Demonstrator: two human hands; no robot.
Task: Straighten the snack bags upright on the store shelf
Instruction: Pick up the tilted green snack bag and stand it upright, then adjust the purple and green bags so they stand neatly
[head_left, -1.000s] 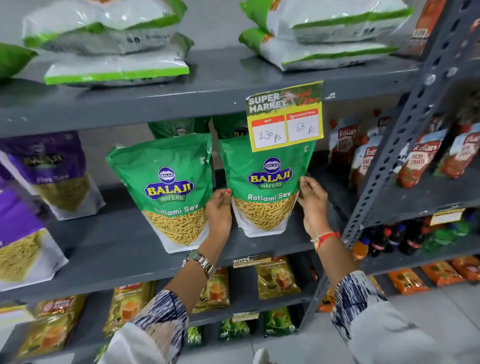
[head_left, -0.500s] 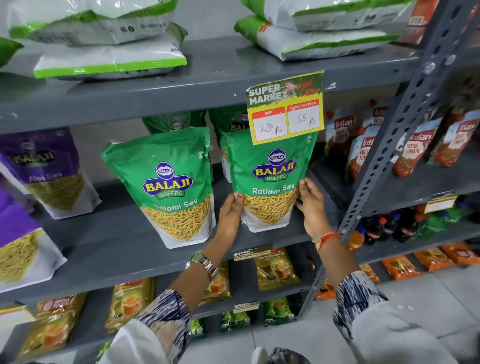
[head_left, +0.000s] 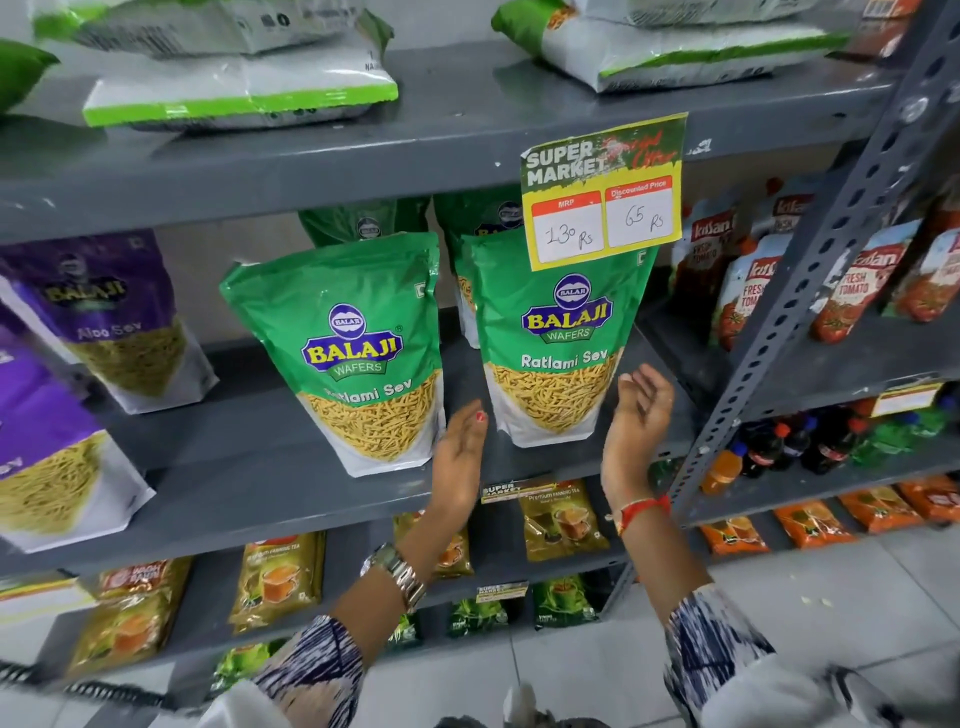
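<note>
On the mid shelf (head_left: 249, 462), your left hand (head_left: 457, 457) & right hand (head_left: 641, 415) hover spread, holding nothing; the right Ratlami Sev bag (head_left: 556, 338), w/o support, could tip fwd if bumped.

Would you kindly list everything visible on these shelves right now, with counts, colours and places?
Ratlami Sev bags: two in front, green, upright, middle shelf; more behind.
Aloo Sev bags: two, purple, middle shelf left.
Price tag: one, yellow-green, upper shelf edge.
White-green packs: several, lying flat, top shelf.
Tomato sauce pouches: several, red, right rack.
Tea packets: several, yellow-brown, lower shelf.
Left hand: open, empty.
Right hand: open, empty.
</note>
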